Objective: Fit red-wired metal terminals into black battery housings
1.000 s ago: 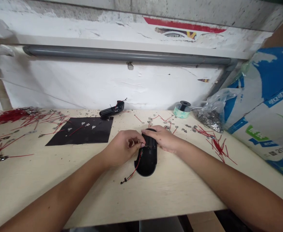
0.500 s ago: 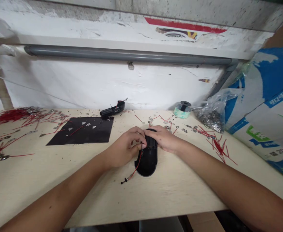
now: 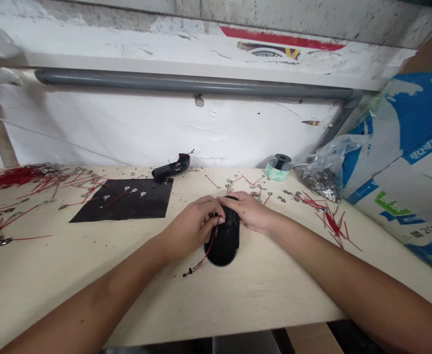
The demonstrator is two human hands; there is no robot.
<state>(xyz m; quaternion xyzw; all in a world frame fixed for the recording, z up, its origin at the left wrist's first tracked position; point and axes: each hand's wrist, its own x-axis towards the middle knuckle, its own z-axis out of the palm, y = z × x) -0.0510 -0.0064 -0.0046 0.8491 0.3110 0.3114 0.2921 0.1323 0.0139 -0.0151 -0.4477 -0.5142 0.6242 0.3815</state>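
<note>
A black oval plastic housing (image 3: 223,243) lies on the pale wooden table (image 3: 267,290) in front of me. My right hand (image 3: 251,211) grips its far end, fingers curled over the top. My left hand (image 3: 192,226) is closed in a pinch at the housing's upper left edge, on the red wire (image 3: 204,255) that comes out there. The wire trails down to the left and ends in a small dark tip on the table.
A black mat (image 3: 125,199) with small metal pieces lies to the left, and a second black housing (image 3: 171,167) sits behind it. Red wires (image 3: 20,177) heap at far left and scatter at right (image 3: 330,221). A tape spool (image 3: 278,167), a bag of metal parts (image 3: 321,174) and a blue-white sack (image 3: 404,162) stand at right.
My left hand has moved in closer over the housing's upper left edge. The housing and the wire tip have shifted slightly towards the far side.
</note>
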